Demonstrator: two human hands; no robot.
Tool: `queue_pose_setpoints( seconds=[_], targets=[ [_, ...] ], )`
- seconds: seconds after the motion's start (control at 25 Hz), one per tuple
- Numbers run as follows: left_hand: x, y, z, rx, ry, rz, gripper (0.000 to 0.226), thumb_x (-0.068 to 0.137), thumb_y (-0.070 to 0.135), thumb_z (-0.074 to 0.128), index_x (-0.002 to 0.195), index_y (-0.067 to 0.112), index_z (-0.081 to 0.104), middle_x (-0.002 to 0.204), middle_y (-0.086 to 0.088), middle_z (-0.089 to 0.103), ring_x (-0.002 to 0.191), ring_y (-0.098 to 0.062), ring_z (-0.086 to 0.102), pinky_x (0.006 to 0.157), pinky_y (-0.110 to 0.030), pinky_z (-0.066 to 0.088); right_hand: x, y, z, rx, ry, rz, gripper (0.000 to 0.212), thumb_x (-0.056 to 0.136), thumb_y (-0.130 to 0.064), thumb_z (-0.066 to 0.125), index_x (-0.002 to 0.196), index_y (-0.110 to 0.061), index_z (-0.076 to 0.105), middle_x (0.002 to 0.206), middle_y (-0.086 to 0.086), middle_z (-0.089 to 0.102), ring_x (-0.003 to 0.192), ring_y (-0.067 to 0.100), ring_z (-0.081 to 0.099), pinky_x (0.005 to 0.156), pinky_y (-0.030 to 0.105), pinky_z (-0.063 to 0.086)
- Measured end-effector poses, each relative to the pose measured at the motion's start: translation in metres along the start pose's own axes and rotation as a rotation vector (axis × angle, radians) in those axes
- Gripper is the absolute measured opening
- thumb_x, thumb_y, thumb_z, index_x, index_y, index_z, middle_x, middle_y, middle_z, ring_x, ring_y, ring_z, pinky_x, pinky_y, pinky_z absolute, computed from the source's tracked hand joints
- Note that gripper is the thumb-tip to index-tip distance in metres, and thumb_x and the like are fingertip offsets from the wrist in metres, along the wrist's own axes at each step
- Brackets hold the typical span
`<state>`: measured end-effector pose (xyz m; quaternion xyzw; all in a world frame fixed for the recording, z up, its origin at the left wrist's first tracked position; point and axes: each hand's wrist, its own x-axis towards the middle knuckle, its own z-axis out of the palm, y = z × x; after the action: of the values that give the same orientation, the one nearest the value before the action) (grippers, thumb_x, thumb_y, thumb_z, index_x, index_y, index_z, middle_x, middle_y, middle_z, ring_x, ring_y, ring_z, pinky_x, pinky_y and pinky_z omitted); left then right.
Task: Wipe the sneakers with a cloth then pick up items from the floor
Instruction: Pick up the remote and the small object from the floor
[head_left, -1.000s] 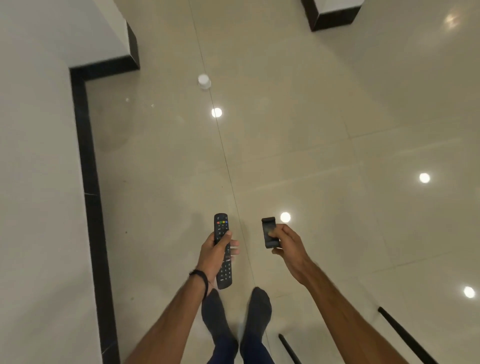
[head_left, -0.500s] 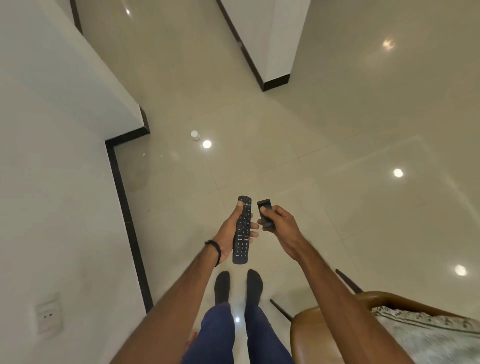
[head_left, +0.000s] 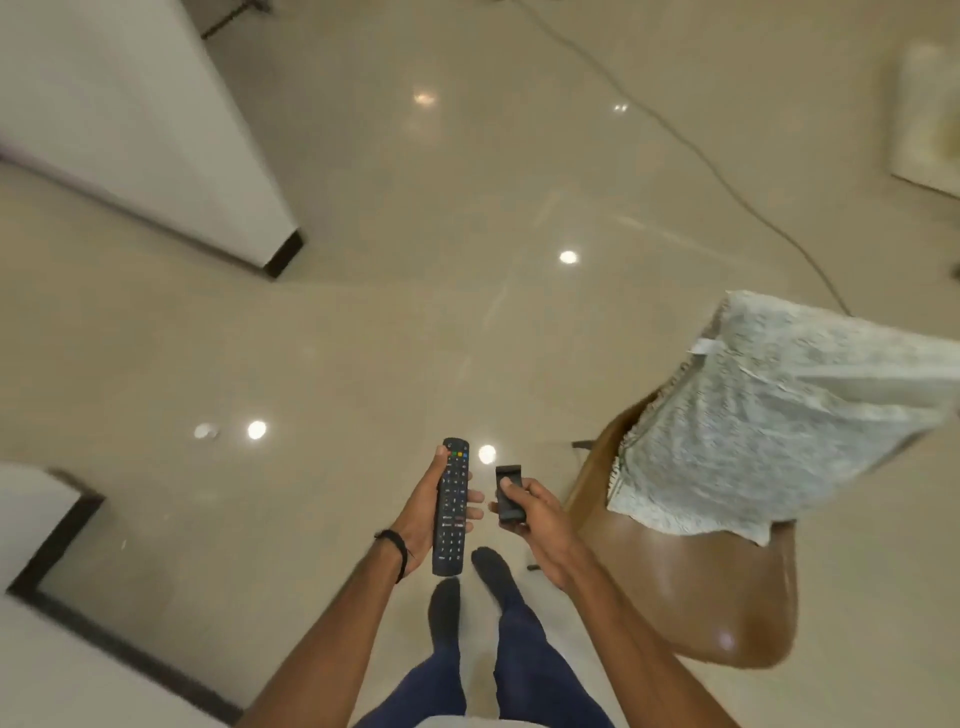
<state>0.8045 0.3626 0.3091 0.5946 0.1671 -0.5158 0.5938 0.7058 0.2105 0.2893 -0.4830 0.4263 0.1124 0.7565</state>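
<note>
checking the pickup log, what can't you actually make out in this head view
- Small black object in the right hand: the fingers cover much of it, so what it is stays unclear.
- Small white item on the floor: too small and blurred to identify.
- Remote in the left hand: button labels too small to read.
- Chair: the patterned cloth hides its back.
- Sneakers: none in view.

left hand (head_left: 421, 512) gripping remote (head_left: 451, 506), right hand (head_left: 535, 512) gripping black clip (head_left: 509, 493)

remote (head_left: 451, 506): showing black with red, green, yellow, blue buttons | small device (head_left: 509, 494): showing black | chair (head_left: 691, 582): showing glossy brown | cloth (head_left: 769, 415): showing pale speckled print | floor (head_left: 415, 322): showing beige | socks (head_left: 444, 610): showing dark grey | trousers (head_left: 524, 670): showing navy
</note>
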Motion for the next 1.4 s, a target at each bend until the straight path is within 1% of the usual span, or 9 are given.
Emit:
queue_pose_setpoints(
  seconds=[0.16, 0.36, 0.44, 0.52, 0.68, 0.88, 1.08, 1.28, 1.4],
  targets=[
    [0.011, -0.001, 0.066, 0.260, -0.192, -0.064, 0.087, 0.090, 0.078, 0.031, 0.128, 0.005, 0.059, 0.103, -0.016, 0.071, 0.085, -0.028, 0.067, 0.080, -0.040, 0.053, -0.048, 0.030, -0.057, 0.215, 0.221, -0.085, 0.026, 0.093, -0.037, 0.069, 0.107, -0.015, 0.067, 0.099, 0.005, 0.072, 0.092, 0.019, 0.068, 0.080, 0.031, 0.053],
    [0.021, -0.030, 0.166, 0.534, -0.413, -0.133, 0.091, 0.086, 0.083, 0.038, 0.135, 0.008, 0.055, 0.102, -0.018, 0.072, 0.084, -0.029, 0.068, 0.077, -0.039, 0.054, -0.101, 0.071, -0.125, 0.486, 0.479, -0.176, 0.037, 0.087, -0.039, 0.075, 0.113, -0.014, 0.070, 0.106, 0.006, 0.076, 0.100, 0.024, 0.072, 0.095, 0.044, 0.055],
    [0.016, -0.046, 0.207, 0.654, -0.488, -0.155, 0.086, 0.086, 0.083, 0.038, 0.136, 0.015, 0.054, 0.107, -0.019, 0.073, 0.087, -0.030, 0.070, 0.081, -0.042, 0.055, -0.121, 0.085, -0.149, 0.577, 0.601, -0.198, 0.041, 0.084, -0.040, 0.078, 0.113, -0.013, 0.070, 0.106, 0.007, 0.076, 0.101, 0.025, 0.072, 0.098, 0.046, 0.053],
    [0.008, -0.066, 0.248, 0.749, -0.545, -0.183, 0.081, 0.087, 0.081, 0.036, 0.131, 0.016, 0.058, 0.108, -0.019, 0.073, 0.087, -0.030, 0.069, 0.082, -0.043, 0.056, -0.142, 0.103, -0.174, 0.702, 0.701, -0.234, 0.039, 0.085, -0.032, 0.079, 0.115, -0.009, 0.069, 0.108, 0.010, 0.076, 0.101, 0.025, 0.072, 0.097, 0.044, 0.054],
    [-0.006, -0.104, 0.317, 0.878, -0.621, -0.274, 0.093, 0.082, 0.086, 0.042, 0.128, 0.009, 0.063, 0.104, -0.017, 0.073, 0.088, -0.028, 0.066, 0.076, -0.039, 0.055, -0.179, 0.127, -0.219, 0.834, 0.805, -0.272, 0.036, 0.085, -0.019, 0.079, 0.118, -0.009, 0.067, 0.111, 0.010, 0.075, 0.103, 0.026, 0.072, 0.091, 0.040, 0.058],
    [-0.034, -0.154, 0.393, 1.009, -0.708, -0.288, 0.069, 0.093, 0.074, 0.034, 0.101, 0.013, 0.066, 0.100, -0.022, 0.067, 0.089, -0.032, 0.059, 0.079, -0.039, 0.052, -0.222, 0.158, -0.277, 0.953, 0.940, -0.271, 0.032, 0.083, -0.011, 0.079, 0.113, -0.008, 0.069, 0.110, 0.012, 0.074, 0.101, 0.027, 0.071, 0.086, 0.039, 0.060],
    [-0.055, -0.198, 0.461, 1.103, -0.849, -0.344, 0.074, 0.087, 0.077, 0.040, 0.112, 0.010, 0.058, 0.090, -0.014, 0.063, 0.071, -0.022, 0.058, 0.063, -0.031, 0.051, -0.259, 0.187, -0.323, 1.058, 1.003, -0.286, 0.027, 0.086, -0.010, 0.076, 0.112, -0.004, 0.069, 0.108, 0.014, 0.074, 0.098, 0.026, 0.073, 0.089, 0.040, 0.059],
    [-0.053, -0.233, 0.507, 1.226, -0.919, -0.352, 0.079, 0.089, 0.077, 0.040, 0.123, 0.007, 0.058, 0.097, -0.014, 0.068, 0.075, -0.024, 0.065, 0.068, -0.033, 0.054, -0.275, 0.202, -0.349, 1.127, 1.081, -0.327, 0.026, 0.086, -0.014, 0.077, 0.112, -0.011, 0.071, 0.110, 0.013, 0.074, 0.102, 0.026, 0.072, 0.092, 0.040, 0.058],
    [-0.053, -0.247, 0.528, 1.269, -0.955, -0.372, 0.079, 0.089, 0.078, 0.040, 0.122, 0.008, 0.060, 0.099, -0.015, 0.068, 0.077, -0.025, 0.065, 0.070, -0.036, 0.054, -0.281, 0.204, -0.360, 1.157, 1.094, -0.358, 0.029, 0.086, -0.018, 0.078, 0.114, -0.014, 0.071, 0.111, 0.010, 0.074, 0.105, 0.027, 0.071, 0.093, 0.040, 0.057]
  ],
)
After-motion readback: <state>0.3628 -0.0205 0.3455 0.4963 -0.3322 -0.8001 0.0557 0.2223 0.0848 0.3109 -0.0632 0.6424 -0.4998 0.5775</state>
